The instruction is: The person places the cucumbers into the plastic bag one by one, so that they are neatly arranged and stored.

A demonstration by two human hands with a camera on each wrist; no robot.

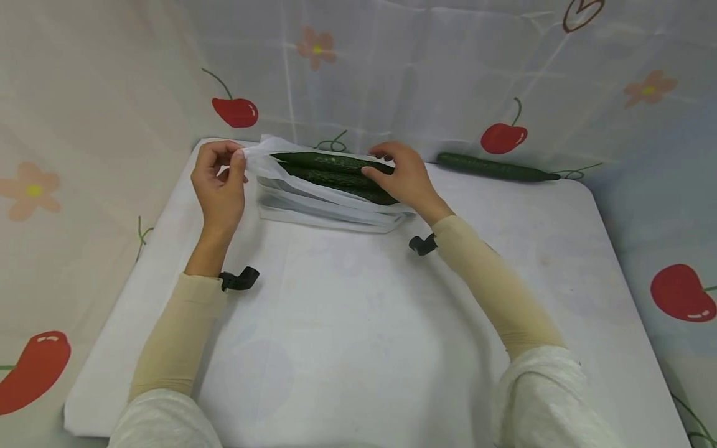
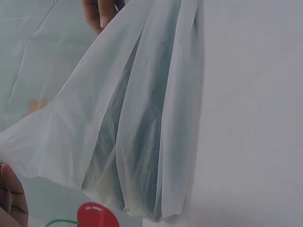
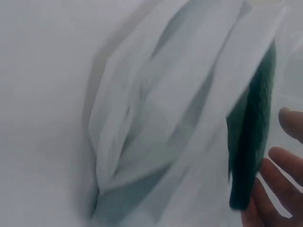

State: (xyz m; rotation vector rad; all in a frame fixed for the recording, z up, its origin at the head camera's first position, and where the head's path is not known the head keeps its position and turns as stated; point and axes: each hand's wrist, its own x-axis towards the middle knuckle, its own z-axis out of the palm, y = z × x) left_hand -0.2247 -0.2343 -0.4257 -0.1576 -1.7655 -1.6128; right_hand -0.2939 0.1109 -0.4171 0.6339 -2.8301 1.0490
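Note:
Near the back edge of the table lies a white, translucent plastic bag (image 1: 330,214), its side creased into long folds. Two dark green cucumbers show in its mouth, a back cucumber (image 1: 336,163) and a front cucumber (image 1: 342,180). My left hand (image 1: 220,186) pinches the bag's left corner between thumb and fingers and holds it stretched out. At the cucumbers' right end is my right hand (image 1: 411,177), fingers spread and thumb apart. In the right wrist view its fingers lie beside one cucumber (image 3: 251,142); whether they touch it is unclear.
Another cucumber (image 1: 498,168) lies by the back right edge of the white table (image 1: 347,323). A printed curtain (image 1: 403,74) with cherries and flowers hangs behind and at both sides. Each wrist carries a small black mount (image 1: 241,279).

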